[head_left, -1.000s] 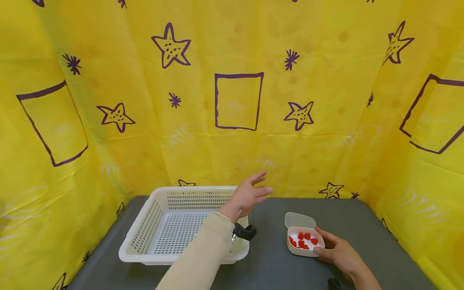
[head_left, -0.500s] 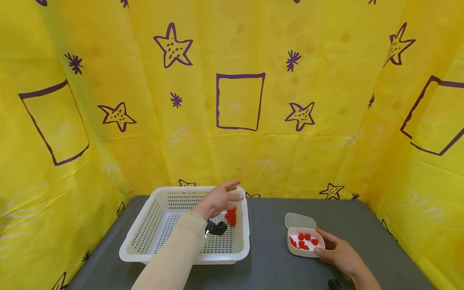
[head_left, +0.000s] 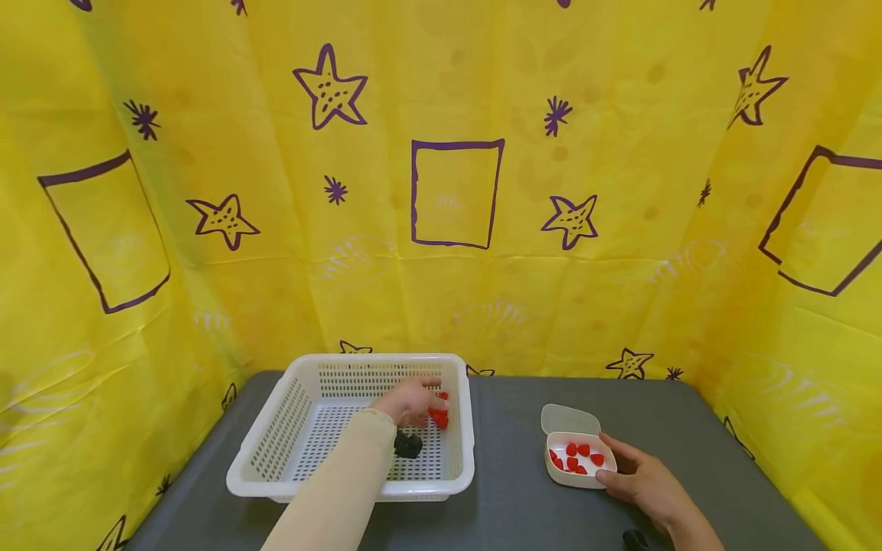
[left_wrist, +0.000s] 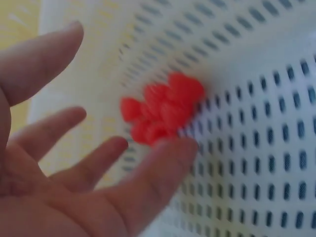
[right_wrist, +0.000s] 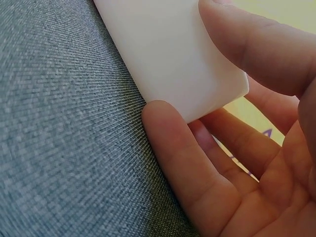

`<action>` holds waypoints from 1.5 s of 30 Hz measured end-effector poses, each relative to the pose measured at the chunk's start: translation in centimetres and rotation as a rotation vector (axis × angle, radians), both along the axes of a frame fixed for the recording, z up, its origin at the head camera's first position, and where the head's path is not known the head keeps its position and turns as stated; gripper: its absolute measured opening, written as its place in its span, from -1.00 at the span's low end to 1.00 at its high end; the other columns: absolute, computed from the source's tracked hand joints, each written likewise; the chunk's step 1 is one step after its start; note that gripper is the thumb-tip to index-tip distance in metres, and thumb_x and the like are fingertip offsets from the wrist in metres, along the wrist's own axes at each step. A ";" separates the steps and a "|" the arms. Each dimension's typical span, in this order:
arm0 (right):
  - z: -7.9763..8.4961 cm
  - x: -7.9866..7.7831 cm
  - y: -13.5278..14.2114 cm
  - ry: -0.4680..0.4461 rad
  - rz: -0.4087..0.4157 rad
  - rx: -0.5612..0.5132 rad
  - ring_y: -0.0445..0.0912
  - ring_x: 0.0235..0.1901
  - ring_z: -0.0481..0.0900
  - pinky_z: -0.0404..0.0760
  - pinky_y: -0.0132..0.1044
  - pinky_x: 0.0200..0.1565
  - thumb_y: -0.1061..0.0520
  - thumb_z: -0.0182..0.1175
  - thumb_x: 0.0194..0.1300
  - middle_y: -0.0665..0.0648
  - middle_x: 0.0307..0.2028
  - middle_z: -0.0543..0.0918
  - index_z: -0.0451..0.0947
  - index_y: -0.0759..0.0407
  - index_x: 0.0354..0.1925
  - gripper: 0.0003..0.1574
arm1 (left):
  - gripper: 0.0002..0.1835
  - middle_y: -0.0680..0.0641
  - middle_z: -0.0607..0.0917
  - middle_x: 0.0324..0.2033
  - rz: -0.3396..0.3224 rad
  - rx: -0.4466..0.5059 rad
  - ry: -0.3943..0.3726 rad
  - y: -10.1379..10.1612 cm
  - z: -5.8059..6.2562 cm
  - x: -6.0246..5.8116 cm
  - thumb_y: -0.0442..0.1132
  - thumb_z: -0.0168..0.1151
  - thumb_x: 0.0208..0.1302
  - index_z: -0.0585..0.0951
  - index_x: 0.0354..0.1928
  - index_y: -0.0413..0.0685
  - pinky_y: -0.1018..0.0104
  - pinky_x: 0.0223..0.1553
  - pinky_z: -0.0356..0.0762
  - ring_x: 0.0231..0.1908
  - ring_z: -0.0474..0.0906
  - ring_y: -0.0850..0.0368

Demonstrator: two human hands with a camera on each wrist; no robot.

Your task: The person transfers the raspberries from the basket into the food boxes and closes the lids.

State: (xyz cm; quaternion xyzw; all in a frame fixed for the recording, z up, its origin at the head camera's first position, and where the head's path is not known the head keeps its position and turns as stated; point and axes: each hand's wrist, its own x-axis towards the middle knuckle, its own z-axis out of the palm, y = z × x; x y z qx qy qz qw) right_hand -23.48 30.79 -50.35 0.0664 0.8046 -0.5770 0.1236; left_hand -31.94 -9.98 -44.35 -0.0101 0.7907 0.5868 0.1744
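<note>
My left hand (head_left: pixel 409 401) reaches down inside the white plastic basket (head_left: pixel 237 480), near its right wall. In the left wrist view its fingers are spread around a heap of small red rounded pieces (left_wrist: pixel 165 106), and nothing is gripped; one fingertip overlaps the heap's lower edge. At the right, a small white box (head_left: pixel 573 480) with its translucent lid (head_left: pixel 569 419) flipped back stands on the table, several red pieces (head_left: pixel 573 464) scattered in it. My right hand (head_left: pixel 648 484) holds the box by its right end, thumb in front and fingers curled behind, as the right wrist view shows too.
The dark grey table (head_left: pixel 510 505) runs between basket and box. A yellow curtain (head_left: pixel 455 306) with purple stars hangs behind and along both sides. Slots cover the basket's floor and walls.
My left hand has moved left from above the basket's right rim, then down into it to the red heap. The right hand keeps its hold on the box.
</note>
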 end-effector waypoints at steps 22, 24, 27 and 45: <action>0.0 0.3 0.0 0.020 -0.001 -0.024 0.12 0.01 0.52 0.64 -0.05 -0.04 0.10 0.49 0.13 0.53 0.33 0.29 0.22 0.26 0.47 0.05 | -0.50 -0.21 0.63 -0.13 -0.059 -0.108 -0.006 -0.7 -1.7 -0.9 -0.44 0.33 0.25 0.50 0.23 -0.38 0.05 -0.08 0.64 -0.20 0.63 -0.14; 0.0 0.3 0.0 0.014 -0.005 -0.019 0.12 0.01 0.52 0.64 -0.05 -0.04 0.10 0.49 0.13 0.52 0.33 0.29 0.23 0.25 0.47 0.05 | -0.56 -0.21 0.64 -0.16 -0.055 -0.110 -0.005 -0.7 -1.8 -1.0 -0.44 0.33 0.26 0.52 0.17 -0.41 0.05 -0.10 0.65 -0.20 0.64 -0.14; 0.0 0.2 0.0 0.010 -0.006 -0.014 0.11 0.01 0.52 0.64 -0.06 -0.04 0.10 0.49 0.13 0.51 0.32 0.30 0.23 0.24 0.47 0.05 | -0.67 -0.21 0.64 -0.22 -0.042 -0.139 -0.010 -0.8 -1.8 -1.1 -0.44 0.33 0.26 0.55 0.04 -0.39 0.09 -0.14 0.66 -0.23 0.63 -0.13; -0.1 0.2 0.1 0.018 -0.006 -0.018 0.12 0.01 0.52 0.64 -0.05 -0.04 0.10 0.49 0.13 0.51 0.31 0.33 0.23 0.26 0.47 0.04 | -0.80 -0.19 0.63 -0.31 -0.033 -0.226 0.021 -1.0 -2.1 -1.4 -0.49 0.28 0.26 0.59 -0.08 -0.33 0.18 -0.30 0.69 -0.38 0.63 -0.03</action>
